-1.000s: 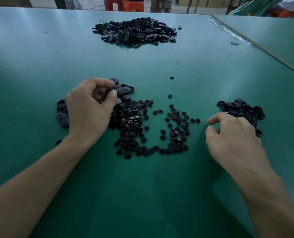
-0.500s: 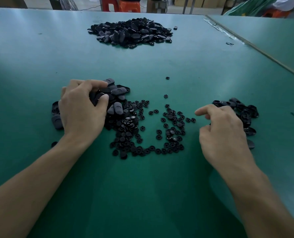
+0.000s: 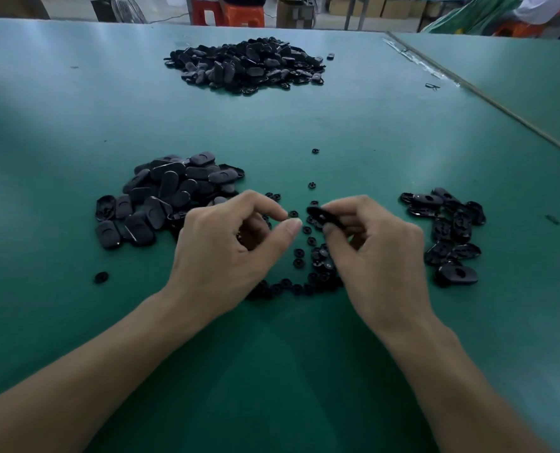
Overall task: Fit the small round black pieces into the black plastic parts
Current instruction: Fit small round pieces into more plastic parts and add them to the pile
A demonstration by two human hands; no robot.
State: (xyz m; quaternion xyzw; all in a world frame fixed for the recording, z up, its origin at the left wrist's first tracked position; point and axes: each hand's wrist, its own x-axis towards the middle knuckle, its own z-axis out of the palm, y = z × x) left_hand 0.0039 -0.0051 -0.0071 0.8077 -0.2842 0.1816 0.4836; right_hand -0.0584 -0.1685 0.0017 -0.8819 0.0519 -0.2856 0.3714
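Head view: right hand (image 3: 380,253) pinches one black plastic part (image 3: 319,216) above the tabletop (image 3: 305,371), left hand (image 3: 233,246) curled beside one round piece (image 3: 293,213), grip indeterminate, loose round pieces (image 3: 300,253) partly hidden under both hands, three part piles (image 3: 170,197).

On the green tabletop (image 3: 305,354), the right grip (image 3: 380,256) pinches a black part (image 3: 321,217) above scattered round pieces (image 3: 299,253). The left grip (image 3: 229,253), thumb near forefinger, is close beside it; whether it holds anything is unclear. Part piles lie left (image 3: 167,191), right (image 3: 452,223) and far (image 3: 246,65).
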